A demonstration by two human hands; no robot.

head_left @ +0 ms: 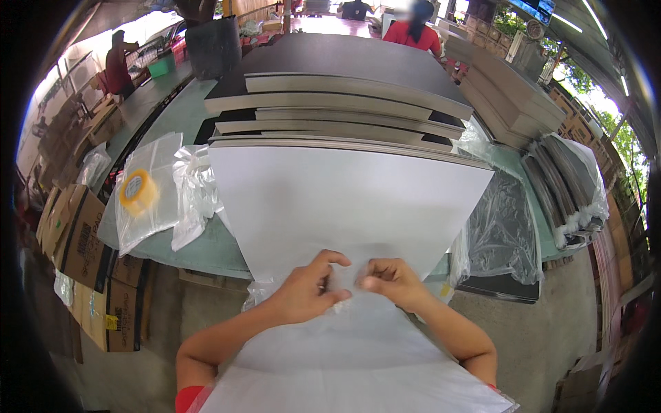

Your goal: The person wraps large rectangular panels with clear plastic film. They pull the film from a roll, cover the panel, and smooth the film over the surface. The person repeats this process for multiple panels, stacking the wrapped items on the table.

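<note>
A large white board (351, 196) lies tilted in front of me, its far edge against a stack of dark-faced boards (344, 58). A whitish, see-through plastic bag or sheet (344, 375) spreads from below my hands to the lower edge. My left hand (310, 288) hovers over the near end of the white board, thumb and forefinger apart, with nothing visible between them. Just across from it, my right hand (394, 281) has its fingers curled in a pinch. Blur at the fingertips hides whatever it grips.
On the green table (217, 251), a yellow tape roll (138, 192) rests on clear plastic bags (165, 220). Plastic-wrapped dark boards (499, 230) lie at right, beside another wrapped bundle (568, 186). Cardboard boxes (86, 241) stand at left. People in red work farther back.
</note>
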